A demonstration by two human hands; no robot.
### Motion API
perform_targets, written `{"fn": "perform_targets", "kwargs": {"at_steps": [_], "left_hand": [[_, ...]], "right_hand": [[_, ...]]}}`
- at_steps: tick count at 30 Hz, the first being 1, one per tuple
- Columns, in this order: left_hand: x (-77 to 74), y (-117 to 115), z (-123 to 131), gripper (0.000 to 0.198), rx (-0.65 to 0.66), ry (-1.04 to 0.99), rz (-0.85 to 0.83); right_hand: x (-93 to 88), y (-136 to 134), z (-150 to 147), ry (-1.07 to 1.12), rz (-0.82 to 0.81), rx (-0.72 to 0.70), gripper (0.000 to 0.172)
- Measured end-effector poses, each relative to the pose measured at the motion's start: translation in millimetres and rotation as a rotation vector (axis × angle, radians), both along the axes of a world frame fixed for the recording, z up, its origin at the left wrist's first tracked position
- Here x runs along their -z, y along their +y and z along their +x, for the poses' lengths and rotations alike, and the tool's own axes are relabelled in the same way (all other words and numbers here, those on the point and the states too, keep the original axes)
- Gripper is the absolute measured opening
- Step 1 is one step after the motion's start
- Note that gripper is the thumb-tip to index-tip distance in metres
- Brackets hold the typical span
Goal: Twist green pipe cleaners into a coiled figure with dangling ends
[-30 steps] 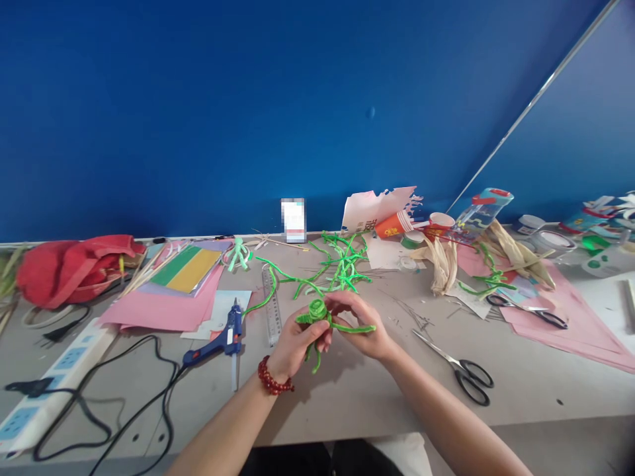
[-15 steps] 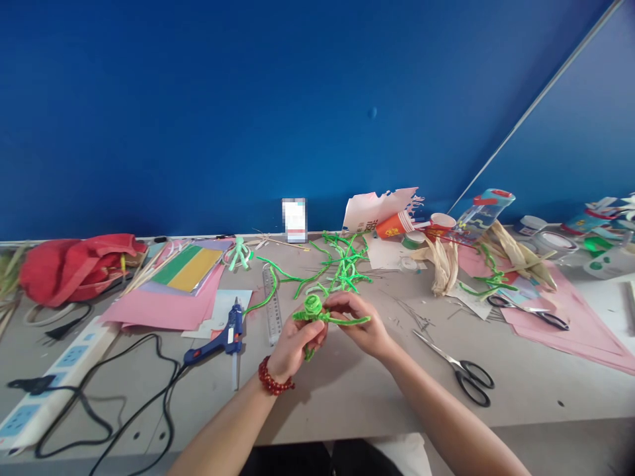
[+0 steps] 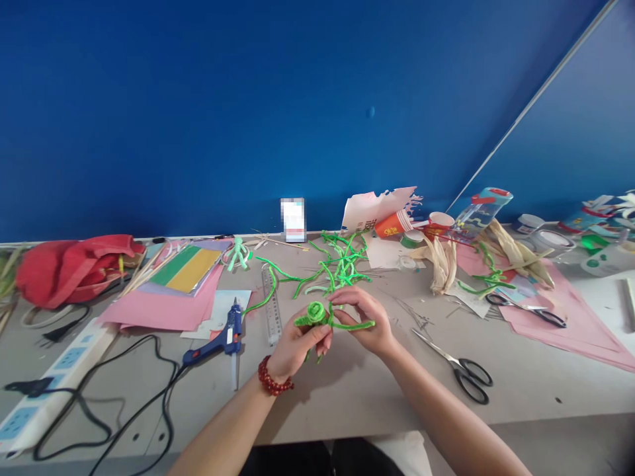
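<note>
A green pipe-cleaner piece (image 3: 316,313) with a coiled spiral top is held above the table's middle. My left hand (image 3: 297,344) pinches it from below and the left, a red bead bracelet on the wrist. My right hand (image 3: 364,318) has its fingers closed on a green stem (image 3: 354,326) that sticks out to the right of the coil. Short green ends hang under my left fingers. Behind the hands lies a loose heap of green pipe cleaners (image 3: 347,261).
On the left are a blue glue gun (image 3: 218,344), black cables, a power strip (image 3: 59,370) and pink paper (image 3: 163,311). A ruler (image 3: 271,311) lies near my left hand. Black-handled scissors (image 3: 466,373) are at right; a paper cup (image 3: 391,225) and phone (image 3: 293,221) stand behind.
The coil has tilted slightly and moved a little to the right. The stem in my right hand has shifted slightly right, and a thin green end now stands up beside the coil.
</note>
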State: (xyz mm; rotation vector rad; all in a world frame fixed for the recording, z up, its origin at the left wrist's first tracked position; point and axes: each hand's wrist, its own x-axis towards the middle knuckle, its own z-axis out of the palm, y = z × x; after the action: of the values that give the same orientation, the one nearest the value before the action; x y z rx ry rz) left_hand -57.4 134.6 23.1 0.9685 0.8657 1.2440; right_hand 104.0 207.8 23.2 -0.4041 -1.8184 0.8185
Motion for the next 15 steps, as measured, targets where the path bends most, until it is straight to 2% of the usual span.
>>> {"fn": "perform_targets", "kwargs": {"at_steps": [7, 15], "left_hand": [[3.3, -1.0, 1.9, 0.027, 0.051, 0.003, 0.082], [2.7, -3.3, 1.9, 0.022, -0.074, -0.033, 0.143]], "right_hand": [[-1.9, 0.5, -3.5, 0.012, 0.056, -0.060, 0.016], [-4.6, -1.8, 0.3, -0.059, 0.084, -0.166, 0.020]]}}
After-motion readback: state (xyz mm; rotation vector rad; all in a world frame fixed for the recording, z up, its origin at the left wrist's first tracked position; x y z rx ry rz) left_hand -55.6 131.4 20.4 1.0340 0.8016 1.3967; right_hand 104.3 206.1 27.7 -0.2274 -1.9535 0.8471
